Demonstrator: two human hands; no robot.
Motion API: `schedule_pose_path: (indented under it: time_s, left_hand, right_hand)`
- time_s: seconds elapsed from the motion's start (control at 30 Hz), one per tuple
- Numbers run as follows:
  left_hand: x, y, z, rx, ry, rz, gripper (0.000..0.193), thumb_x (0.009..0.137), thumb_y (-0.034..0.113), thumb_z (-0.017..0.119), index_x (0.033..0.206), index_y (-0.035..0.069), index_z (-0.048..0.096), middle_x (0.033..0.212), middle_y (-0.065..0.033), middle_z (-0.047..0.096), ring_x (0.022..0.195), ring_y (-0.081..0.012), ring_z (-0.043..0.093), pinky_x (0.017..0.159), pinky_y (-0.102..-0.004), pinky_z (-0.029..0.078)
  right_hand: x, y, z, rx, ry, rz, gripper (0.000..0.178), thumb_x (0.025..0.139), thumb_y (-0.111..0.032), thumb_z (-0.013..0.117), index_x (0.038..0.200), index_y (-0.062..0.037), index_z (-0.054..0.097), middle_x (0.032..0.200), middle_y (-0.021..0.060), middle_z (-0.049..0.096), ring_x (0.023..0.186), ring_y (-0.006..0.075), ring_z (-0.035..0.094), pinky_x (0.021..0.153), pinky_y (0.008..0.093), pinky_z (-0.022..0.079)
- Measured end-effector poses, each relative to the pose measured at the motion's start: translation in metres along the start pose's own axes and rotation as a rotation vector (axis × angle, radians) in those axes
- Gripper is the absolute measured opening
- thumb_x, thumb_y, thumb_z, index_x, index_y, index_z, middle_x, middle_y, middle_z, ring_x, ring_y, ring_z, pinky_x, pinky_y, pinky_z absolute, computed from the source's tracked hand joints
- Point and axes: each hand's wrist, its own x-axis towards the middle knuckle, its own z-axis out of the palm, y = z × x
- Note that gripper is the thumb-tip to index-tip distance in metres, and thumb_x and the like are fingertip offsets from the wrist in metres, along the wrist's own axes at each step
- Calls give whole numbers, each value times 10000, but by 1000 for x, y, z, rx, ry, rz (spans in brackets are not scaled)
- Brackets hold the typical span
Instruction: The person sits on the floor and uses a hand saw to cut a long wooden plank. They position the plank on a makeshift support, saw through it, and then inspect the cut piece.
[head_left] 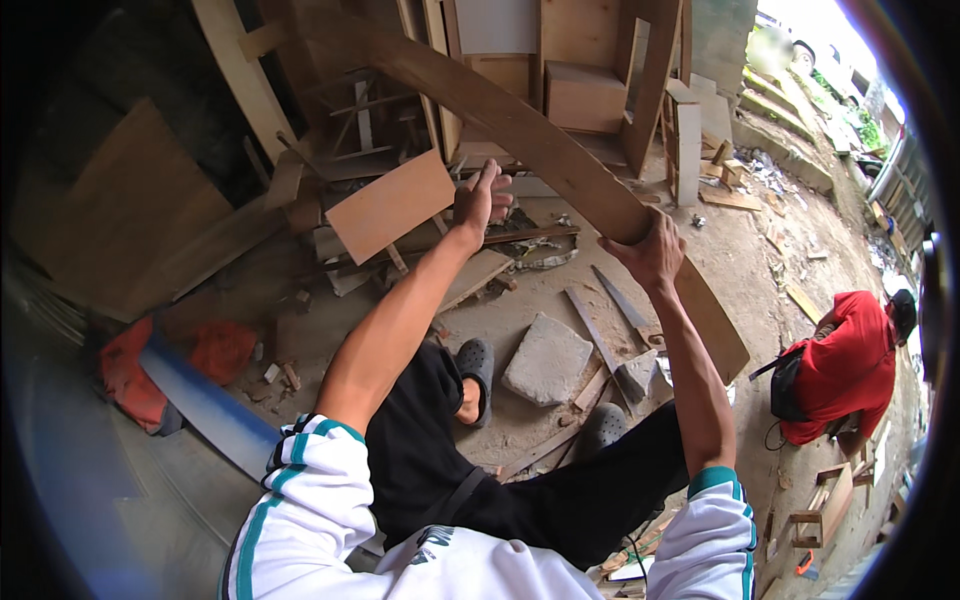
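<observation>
A long, thin brown wooden board [540, 135] slants across the view from the upper left toward the lower right. My right hand [650, 252] grips its edge near the lower right end, with the fingers wrapped over it. Below the board's middle, my left hand [483, 203] is raised with fingers stretched out and holds nothing; it appears apart from the board. A smaller rectangular wood panel [392, 206] leans close to my left wrist. On the ground between my feet lies a pale stone block [547, 360], and a handsaw [622, 300] rests beyond it to the right.
Wooden cabinet frames [590, 95] stand at the back. Scrap wood and debris litter the dirt floor. To the right, a person in a red shirt [848, 365] bends down near a small wooden frame [825, 505]. A blue-white curved piece [205, 405] lies left of me.
</observation>
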Motion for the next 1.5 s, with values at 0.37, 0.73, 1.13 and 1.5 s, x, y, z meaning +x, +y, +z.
schedule_pose_path:
  time_s: [0.37,0.73,1.13,1.5]
  left_hand:
    - [-65,20,-43,-83,74,257,365,926,135,614,1204,35,400,1197,-148,552,1069,-285,623,922,-413,561]
    - [-70,-5,-91,-138,-7,85,414,892,281,656,1247,148,489,1217,-10,552,1178,-182,522,984,-422,466]
    - [-60,-98,-117,-519,433,-236,483,837,288,718,1255,173,503,1250,-30,506,1160,-198,489,923,-418,479]
    - [-98,-245,-171,-758,666,-423,403,837,288,753,1170,146,575,1124,-14,603,1001,-161,583,805,-320,523]
  right_hand:
    - [-24,-62,61,426,-280,-170,995,556,-634,811,1316,-65,514,1251,144,570,1208,293,501,1009,410,351]
    - [-33,-60,84,460,-415,-444,387,696,-236,770,992,-45,609,974,140,603,952,351,606,767,432,501]
    - [-63,-52,174,314,-115,-180,330,765,-193,725,1066,-146,598,1123,91,552,1161,309,470,997,477,313]
    - [-102,-13,257,-146,-565,-176,721,784,-179,611,1447,-158,327,1477,164,314,1427,387,195,1147,604,93]
